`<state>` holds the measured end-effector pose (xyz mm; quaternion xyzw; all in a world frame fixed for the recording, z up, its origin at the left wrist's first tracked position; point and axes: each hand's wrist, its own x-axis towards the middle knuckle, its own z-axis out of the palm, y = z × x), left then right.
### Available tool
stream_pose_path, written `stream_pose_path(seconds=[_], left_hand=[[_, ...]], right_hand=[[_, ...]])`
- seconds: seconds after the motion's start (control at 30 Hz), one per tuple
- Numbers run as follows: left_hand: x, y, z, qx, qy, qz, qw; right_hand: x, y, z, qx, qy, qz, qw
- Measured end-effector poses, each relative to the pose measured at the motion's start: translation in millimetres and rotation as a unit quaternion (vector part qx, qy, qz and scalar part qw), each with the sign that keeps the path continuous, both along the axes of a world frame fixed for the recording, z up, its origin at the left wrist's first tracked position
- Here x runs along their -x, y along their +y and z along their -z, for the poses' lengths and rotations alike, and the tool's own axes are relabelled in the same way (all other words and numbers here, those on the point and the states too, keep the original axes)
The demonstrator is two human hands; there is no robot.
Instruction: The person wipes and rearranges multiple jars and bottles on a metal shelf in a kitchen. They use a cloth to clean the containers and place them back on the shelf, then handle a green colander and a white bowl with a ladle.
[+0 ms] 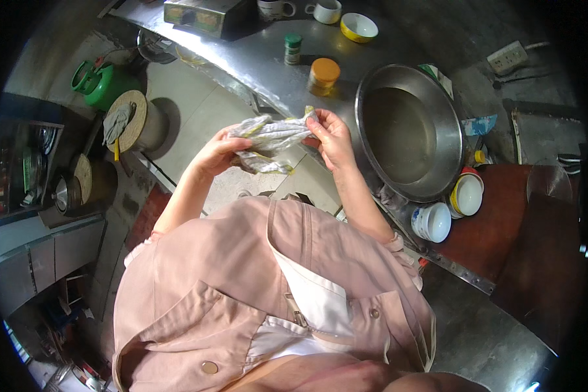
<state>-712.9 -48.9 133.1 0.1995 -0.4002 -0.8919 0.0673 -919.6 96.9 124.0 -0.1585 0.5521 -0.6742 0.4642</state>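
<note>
A crumpled grey-white cloth with yellow edging is stretched between my two hands, above the floor and beside the metal counter. My left hand grips its left side, thumb on top and fingers underneath. At the cloth's upper right corner, my right hand pinches it between thumb and fingers. Just right of that hand stands a large metal basin holding cloudy water. A jar with an orange lid stands on the counter beyond my right hand.
On the counter are a green-capped shaker, a yellow bowl, two cups and a box. Bowls sit near the basin's lower right. A green gas cylinder and a round-lidded container stand at left.
</note>
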Motion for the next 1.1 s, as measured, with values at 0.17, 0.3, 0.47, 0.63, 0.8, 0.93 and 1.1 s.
stream_pose_path(seconds=[0.17, 0.3, 0.47, 0.63, 0.8, 0.93, 1.1], left_hand=[[-80.1, -44.3, 20.7, 0.082, -0.048, -0.144, 0.985], [-127.9, -65.3, 30.0, 0.091, -0.061, -0.223, 0.969], [-161.4, -77.0, 34.1, 0.085, -0.052, -0.257, 0.961], [-184.4, -90.5, 24.1, 0.061, 0.013, -0.264, 0.963], [-187.8, -108.4, 11.4, 0.136, 0.12, -0.218, 0.959], [-186.2, -128.7, -19.2, 0.278, -0.049, -0.141, 0.949], [-170.9, -125.2, -45.6, 0.568, 0.074, -0.037, 0.819]], right_hand=[[0.8, -40.7, 66.4, -0.063, 0.114, 0.148, 0.98], [36.5, -78.0, 94.8, -0.189, 0.482, 0.207, 0.83], [55.5, -124.8, 97.1, -0.181, 0.503, 0.189, 0.824], [30.9, -142.4, 91.9, -0.08, 0.482, 0.248, 0.837], [-54.1, -142.5, 72.5, 0.051, 0.339, 0.092, 0.935], [-137.8, -151.1, 39.0, 0.129, 0.284, -0.097, 0.945], [-197.5, -162.6, -0.4, 0.159, 0.316, -0.247, 0.902]])
